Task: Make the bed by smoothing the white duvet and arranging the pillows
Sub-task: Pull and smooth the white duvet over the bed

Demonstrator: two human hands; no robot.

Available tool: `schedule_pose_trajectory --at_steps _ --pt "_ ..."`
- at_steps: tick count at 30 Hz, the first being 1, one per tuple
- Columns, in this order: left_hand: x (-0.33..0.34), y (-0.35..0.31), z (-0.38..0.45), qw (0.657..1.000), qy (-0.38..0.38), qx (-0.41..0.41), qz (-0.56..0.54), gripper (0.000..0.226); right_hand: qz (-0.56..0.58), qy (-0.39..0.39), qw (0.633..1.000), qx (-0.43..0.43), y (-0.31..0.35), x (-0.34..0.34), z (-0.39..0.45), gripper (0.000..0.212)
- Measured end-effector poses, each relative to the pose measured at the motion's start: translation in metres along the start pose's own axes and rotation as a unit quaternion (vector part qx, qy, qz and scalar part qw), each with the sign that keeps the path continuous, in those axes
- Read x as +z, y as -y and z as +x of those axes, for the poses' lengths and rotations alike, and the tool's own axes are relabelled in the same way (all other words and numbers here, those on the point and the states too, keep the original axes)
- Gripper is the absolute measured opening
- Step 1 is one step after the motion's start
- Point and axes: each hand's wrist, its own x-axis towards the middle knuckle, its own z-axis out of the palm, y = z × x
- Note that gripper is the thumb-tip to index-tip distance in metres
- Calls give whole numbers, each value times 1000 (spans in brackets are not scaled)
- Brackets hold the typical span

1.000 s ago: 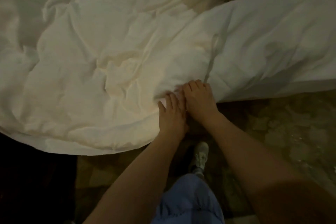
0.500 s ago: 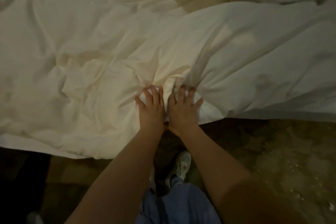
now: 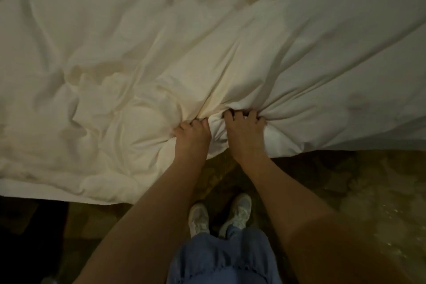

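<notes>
Your left hand (image 3: pixel 192 136) and right hand (image 3: pixel 244 132) sit side by side, fingers (image 3: pixel 239 116) curled into the white duvet (image 3: pixel 143 53), each grasping a bunch of it near its lower edge. Folds fan out beyond your fingertips. Below your wrists, your shoes (image 3: pixel 199 218) stand on the floor (image 3: pixel 373 191).

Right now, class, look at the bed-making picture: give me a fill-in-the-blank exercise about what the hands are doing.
1. Both hands grip the edge of the white ____.
2. The left hand and right hand hold the duvet with fingers ____, not flat.
3. The fabric around the hands is ____, with folds radiating outward.
4. Below the arms, two pale ____ stand on the floor.

Missing words: duvet; curled; bunched; shoes
</notes>
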Motion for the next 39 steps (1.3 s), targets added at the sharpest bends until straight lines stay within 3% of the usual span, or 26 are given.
schedule_pose_trajectory --at_steps 4,8,13,16,18,20,23,25,27,28,30,32,34,35,39 --pt "1 -1 -10 999 20 11 -34 11 31 10 999 -21 -5 2 -5 43" --pt "-8 -9 -26 996 26 60 -53 23 20 6 998 -63 -23 -8 -21 44" --pt "-54 -16 -50 999 -30 0 -45 30 -8 -24 993 -113 -68 -35 -51 46" --pt "-100 -29 -66 998 2 -41 -40 33 -25 -7 988 -153 -95 -75 -64 37" --pt "-134 -32 -71 997 -45 -29 -58 30 -23 -70 983 -167 -119 -114 -69 37" --pt "-183 -27 -66 994 -95 -45 -35 11 -34 -101 978 -177 -144 -156 -67 38" --pt "-253 -13 -60 980 -163 -96 -57 20 -43 -137 977 -158 -175 -227 -60 40" --pt "-283 -6 -53 979 -157 -100 -82 26 -31 -219 968 -115 -182 -249 -56 34" --pt "-276 -11 -54 985 -107 -96 -93 28 16 -263 960 -99 -180 -230 -66 30" --pt "-254 -20 -62 991 -83 -81 -71 29 22 -241 963 -116 -177 -203 -80 30" --pt "-198 -52 -94 998 -22 -49 -18 20 -46 -24 984 -173 -163 -127 -128 30" --pt "-156 -86 -129 997 60 -30 -32 20 -64 149 965 -205 -156 -58 -167 26" --pt "-131 -110 -147 981 191 -12 -44 32 -60 143 963 -220 -147 -41 -172 15" --pt "-126 -117 -150 981 192 5 -37 35 -47 98 966 -235 -145 -45 -170 9" --pt "-159 -129 -142 995 87 28 -40 62 -72 19 974 -216 -150 -81 -159 26"
